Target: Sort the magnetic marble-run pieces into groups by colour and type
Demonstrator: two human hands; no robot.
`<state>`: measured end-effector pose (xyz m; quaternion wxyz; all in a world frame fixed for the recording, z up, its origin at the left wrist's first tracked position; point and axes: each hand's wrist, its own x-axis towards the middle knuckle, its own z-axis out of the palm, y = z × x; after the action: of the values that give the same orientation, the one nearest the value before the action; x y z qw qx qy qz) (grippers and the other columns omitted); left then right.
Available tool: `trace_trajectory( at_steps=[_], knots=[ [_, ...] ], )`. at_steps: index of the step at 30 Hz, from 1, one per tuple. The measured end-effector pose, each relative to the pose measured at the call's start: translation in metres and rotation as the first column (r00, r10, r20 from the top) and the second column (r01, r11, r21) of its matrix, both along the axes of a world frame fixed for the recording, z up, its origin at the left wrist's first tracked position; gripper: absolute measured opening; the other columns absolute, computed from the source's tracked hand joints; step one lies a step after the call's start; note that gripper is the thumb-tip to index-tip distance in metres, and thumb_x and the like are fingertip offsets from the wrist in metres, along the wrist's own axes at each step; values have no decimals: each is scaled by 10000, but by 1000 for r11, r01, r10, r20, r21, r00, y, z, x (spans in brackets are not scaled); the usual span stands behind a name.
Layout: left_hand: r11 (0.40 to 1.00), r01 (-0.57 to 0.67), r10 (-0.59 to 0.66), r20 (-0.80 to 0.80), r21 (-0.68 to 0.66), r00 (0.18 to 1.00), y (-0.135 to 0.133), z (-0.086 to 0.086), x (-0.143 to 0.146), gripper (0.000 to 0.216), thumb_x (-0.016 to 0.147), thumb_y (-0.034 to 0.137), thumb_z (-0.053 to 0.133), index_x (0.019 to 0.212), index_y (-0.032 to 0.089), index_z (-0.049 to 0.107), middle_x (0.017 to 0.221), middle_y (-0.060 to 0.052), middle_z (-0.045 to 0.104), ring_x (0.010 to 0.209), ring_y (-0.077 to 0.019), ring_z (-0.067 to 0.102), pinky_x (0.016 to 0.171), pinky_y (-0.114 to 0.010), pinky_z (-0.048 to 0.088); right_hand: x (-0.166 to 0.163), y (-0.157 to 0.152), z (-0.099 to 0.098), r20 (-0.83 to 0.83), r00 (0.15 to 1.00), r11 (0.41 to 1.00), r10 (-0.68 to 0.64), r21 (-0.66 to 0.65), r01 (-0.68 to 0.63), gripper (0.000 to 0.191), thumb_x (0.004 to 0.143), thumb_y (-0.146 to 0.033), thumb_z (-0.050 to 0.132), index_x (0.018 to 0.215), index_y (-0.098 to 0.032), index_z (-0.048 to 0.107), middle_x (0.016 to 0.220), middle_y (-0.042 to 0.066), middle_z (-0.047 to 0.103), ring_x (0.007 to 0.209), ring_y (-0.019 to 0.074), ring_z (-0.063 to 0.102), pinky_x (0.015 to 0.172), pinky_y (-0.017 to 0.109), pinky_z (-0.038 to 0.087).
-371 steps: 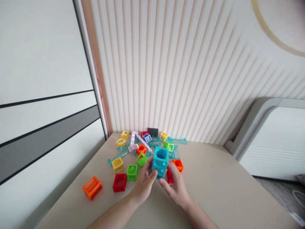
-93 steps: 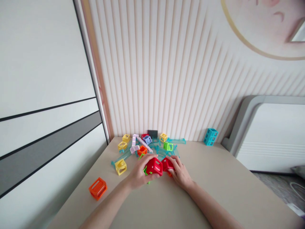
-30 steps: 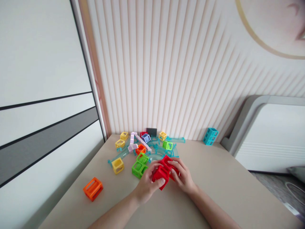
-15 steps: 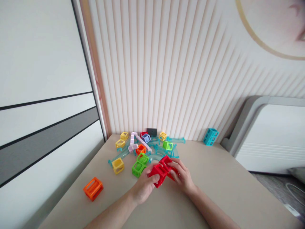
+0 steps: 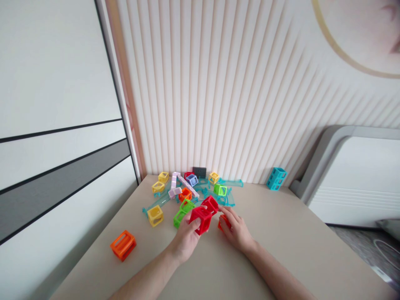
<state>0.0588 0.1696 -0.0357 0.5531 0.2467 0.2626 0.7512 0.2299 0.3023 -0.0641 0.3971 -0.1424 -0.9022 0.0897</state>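
Observation:
My left hand point(image 5: 185, 241) is closed around a pair of joined red cube blocks point(image 5: 201, 220), holding them tilted above the table. The far cube of the pair leans up to the right. My right hand point(image 5: 236, 231) hovers just to the right, fingers stretched toward the far red cube; its fingertips are at or very near that cube's edge. An orange-red cube block point(image 5: 225, 223) sits partly hidden beneath my right hand, close to the thumb; whether they touch is unclear. Two green cube blocks point(image 5: 179, 217) lie right behind my left hand, partly covered by it.
An orange block point(image 5: 123, 245) lies at the left of the table point(image 5: 265, 241), a yellow cube point(image 5: 155, 216) behind it. Toward the wall are teal track pieces point(image 5: 161, 201), lilac pieces point(image 5: 173, 183) and several coloured cubes. A teal block stack point(image 5: 276, 179) stands far right.
My right hand has come away from its grip on the red cubes, its fingers now straighter. My left hand has shifted slightly left and up with them. The orange-red cube shows more.

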Motion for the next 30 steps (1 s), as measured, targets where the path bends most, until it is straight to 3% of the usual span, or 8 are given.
trace_trajectory(
  at_steps=[7,14,21,30],
  knots=[
    [991,-121,128,177,-50,976,1,7,-3,362,703,353,867,1005,220,720,1085,-52,739,923,-179,661,769,-309,532,-3,2,1,132,990,990,57,122,-73,381,1001,-140,408,1367,-207,492,1110,120,707,829,181,721,700,284,603],
    [996,-81,87,205,-38,975,-3,11,-2,351,718,343,831,1021,202,725,1101,-66,733,949,-193,656,787,-316,521,-6,1,12,322,934,948,153,218,-230,347,987,-122,441,1310,-190,551,1145,132,683,954,212,667,845,342,576],
    [998,-54,59,192,-29,980,-3,10,-1,370,744,332,792,1085,214,711,1153,-79,723,947,-205,649,777,-326,500,-5,1,16,315,940,923,134,305,-234,311,987,-137,462,1273,-169,581,1152,141,683,991,219,654,880,367,562],
    [998,-62,66,169,-29,984,-3,11,0,375,733,354,811,1068,211,721,1139,-78,728,938,-203,633,764,-325,498,-1,0,23,195,976,938,101,307,-159,289,967,-169,535,1246,-198,604,1141,131,691,1037,233,651,872,388,547]
  ],
)
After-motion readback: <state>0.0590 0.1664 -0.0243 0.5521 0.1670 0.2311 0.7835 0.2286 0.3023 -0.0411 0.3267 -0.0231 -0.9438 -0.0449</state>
